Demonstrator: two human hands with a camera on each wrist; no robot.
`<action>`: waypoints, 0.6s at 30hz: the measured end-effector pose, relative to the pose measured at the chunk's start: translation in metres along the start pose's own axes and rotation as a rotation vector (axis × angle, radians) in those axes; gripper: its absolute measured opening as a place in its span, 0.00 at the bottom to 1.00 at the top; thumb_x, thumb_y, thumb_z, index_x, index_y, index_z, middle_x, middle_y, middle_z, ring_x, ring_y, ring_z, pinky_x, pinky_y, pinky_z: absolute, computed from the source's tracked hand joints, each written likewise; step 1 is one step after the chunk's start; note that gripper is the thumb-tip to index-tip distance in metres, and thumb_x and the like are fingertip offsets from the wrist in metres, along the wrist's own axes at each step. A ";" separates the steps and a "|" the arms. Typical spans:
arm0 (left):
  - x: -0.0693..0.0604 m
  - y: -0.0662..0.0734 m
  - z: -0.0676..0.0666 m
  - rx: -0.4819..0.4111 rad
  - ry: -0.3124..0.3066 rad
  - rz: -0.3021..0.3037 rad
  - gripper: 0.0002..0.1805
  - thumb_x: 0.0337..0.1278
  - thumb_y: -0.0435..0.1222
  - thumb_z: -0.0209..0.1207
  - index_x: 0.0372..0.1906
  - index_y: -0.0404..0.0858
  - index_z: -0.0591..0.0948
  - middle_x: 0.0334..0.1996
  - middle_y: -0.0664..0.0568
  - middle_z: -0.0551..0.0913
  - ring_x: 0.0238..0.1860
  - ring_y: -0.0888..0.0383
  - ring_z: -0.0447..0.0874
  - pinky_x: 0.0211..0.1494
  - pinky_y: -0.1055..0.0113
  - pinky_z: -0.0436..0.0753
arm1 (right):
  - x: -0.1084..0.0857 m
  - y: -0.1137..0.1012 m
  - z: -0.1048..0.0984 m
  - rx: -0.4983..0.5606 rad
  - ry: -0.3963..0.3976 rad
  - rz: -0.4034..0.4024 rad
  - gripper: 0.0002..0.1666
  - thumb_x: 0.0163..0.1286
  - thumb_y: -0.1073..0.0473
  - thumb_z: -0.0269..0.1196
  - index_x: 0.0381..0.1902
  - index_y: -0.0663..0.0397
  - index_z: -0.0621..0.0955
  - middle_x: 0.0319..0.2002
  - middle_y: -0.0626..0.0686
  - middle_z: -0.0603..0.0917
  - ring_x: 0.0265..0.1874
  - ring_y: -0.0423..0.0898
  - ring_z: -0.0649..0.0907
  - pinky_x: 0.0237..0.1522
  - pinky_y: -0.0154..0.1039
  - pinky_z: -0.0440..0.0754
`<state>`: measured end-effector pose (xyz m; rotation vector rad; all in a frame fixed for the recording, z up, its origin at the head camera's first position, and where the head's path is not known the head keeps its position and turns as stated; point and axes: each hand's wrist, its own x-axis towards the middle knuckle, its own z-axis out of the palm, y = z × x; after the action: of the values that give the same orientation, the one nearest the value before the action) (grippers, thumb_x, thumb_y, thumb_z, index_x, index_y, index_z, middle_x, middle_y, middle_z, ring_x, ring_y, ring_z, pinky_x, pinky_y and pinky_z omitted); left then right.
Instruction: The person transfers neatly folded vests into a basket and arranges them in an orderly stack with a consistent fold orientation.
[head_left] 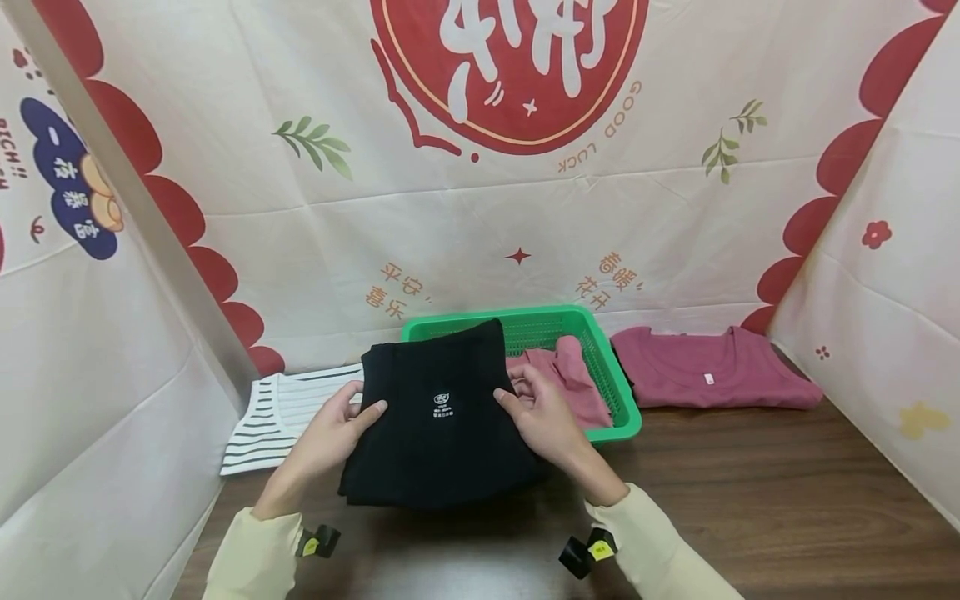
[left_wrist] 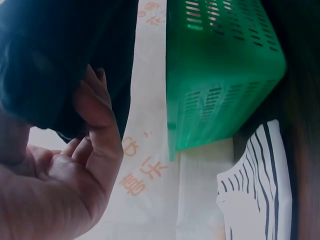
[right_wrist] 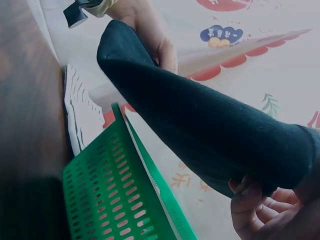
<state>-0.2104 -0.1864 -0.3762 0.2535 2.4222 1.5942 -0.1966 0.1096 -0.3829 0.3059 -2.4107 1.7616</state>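
Note:
A folded black garment [head_left: 442, 442] with a small white print is held up in front of the green basket [head_left: 626, 421]. My left hand [head_left: 330, 433] pinches its left edge, thumb on the near face; in the left wrist view the fingers of the left hand [left_wrist: 100, 145] curl behind the dark cloth [left_wrist: 45, 60]. The right hand [head_left: 547, 417] grips the opposite edge, also with the thumb in front. From the right wrist view, the garment [right_wrist: 200, 120] hangs as a thick folded layer between the right hand [right_wrist: 265, 210] and the left hand [right_wrist: 150, 30].
A pink garment [head_left: 577, 383] lies in the basket, partly hidden by the black cloth. Left of the basket is a black-and-white striped garment [head_left: 281, 417]; a folded mauve garment [head_left: 708, 371] rests to its right. Printed cloth walls rise behind and on both sides of the wooden table [head_left: 720, 500].

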 end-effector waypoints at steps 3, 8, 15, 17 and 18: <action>0.003 0.001 0.004 -0.038 -0.016 0.004 0.21 0.73 0.43 0.54 0.62 0.38 0.66 0.35 0.44 0.88 0.31 0.52 0.89 0.37 0.62 0.85 | 0.002 0.000 -0.003 -0.007 0.013 -0.005 0.13 0.70 0.65 0.62 0.50 0.64 0.77 0.37 0.58 0.85 0.35 0.47 0.84 0.44 0.37 0.82; 0.008 0.003 0.009 -0.070 -0.027 -0.005 0.20 0.73 0.41 0.54 0.62 0.38 0.67 0.37 0.43 0.88 0.31 0.52 0.89 0.37 0.61 0.85 | 0.005 0.002 -0.007 -0.005 0.021 0.011 0.13 0.71 0.65 0.62 0.51 0.64 0.77 0.38 0.59 0.85 0.35 0.48 0.86 0.40 0.33 0.82; 0.014 0.004 0.016 -0.098 -0.040 -0.015 0.20 0.73 0.41 0.54 0.62 0.38 0.67 0.39 0.43 0.88 0.31 0.53 0.88 0.36 0.61 0.85 | 0.009 0.003 -0.014 -0.064 0.041 0.028 0.16 0.70 0.64 0.63 0.53 0.66 0.77 0.41 0.60 0.85 0.40 0.50 0.85 0.51 0.47 0.82; 0.016 0.004 0.018 -0.077 -0.031 -0.010 0.19 0.73 0.41 0.54 0.62 0.39 0.68 0.38 0.44 0.88 0.31 0.54 0.88 0.36 0.62 0.85 | 0.011 0.004 -0.017 -0.075 0.043 0.028 0.18 0.71 0.64 0.62 0.55 0.67 0.76 0.44 0.62 0.83 0.43 0.52 0.84 0.55 0.51 0.79; 0.018 0.004 0.019 -0.070 -0.028 -0.008 0.19 0.73 0.41 0.54 0.61 0.40 0.68 0.38 0.45 0.88 0.31 0.54 0.88 0.37 0.62 0.85 | 0.012 0.004 -0.019 -0.080 0.042 0.028 0.18 0.71 0.64 0.62 0.55 0.67 0.76 0.46 0.62 0.83 0.45 0.53 0.83 0.57 0.52 0.78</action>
<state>-0.2218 -0.1630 -0.3813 0.2520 2.3387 1.6566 -0.2092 0.1275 -0.3785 0.2253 -2.4599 1.6606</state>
